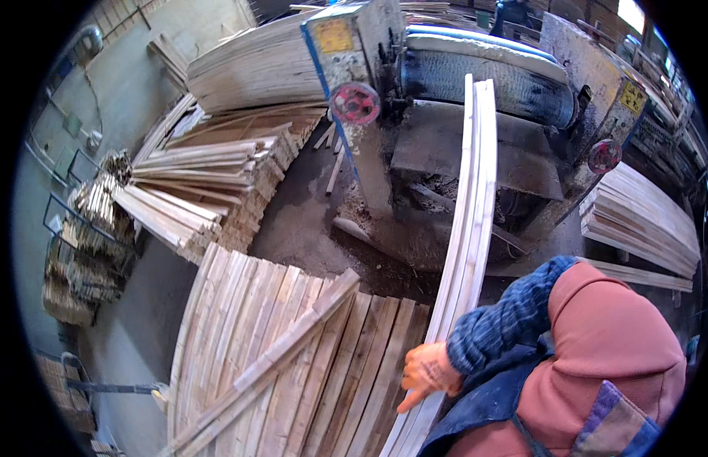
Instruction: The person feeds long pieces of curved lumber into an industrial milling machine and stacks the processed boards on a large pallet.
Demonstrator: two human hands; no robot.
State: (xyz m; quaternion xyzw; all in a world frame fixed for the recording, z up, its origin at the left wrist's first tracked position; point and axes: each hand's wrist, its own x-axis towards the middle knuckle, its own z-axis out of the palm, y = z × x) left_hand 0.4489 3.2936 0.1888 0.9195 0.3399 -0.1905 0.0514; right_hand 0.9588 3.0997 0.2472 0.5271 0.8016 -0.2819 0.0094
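My right arm, in a pink upper garment with a blue knit sleeve, bends in from the lower right. My right hand [430, 373], orange with dark marks as if gloved, lies across a bundle of long pale wooden strips [464, 259]. Its fingers curl over the bundle's left edge, and the thumb points toward the near end. From the hand the strips run away to a big roller machine [483, 76], where their far ends rest against or over its blue-grey roller. My left hand is out of the picture.
Left of the strips lies a row of boards [293, 365], with a loose plank [293, 335] slanting across it. Lumber stacks [209, 183] stand far left, another [640, 217] at right. Red handwheels [355, 103] stick out from the machine. A person [510, 15] stands beyond it.
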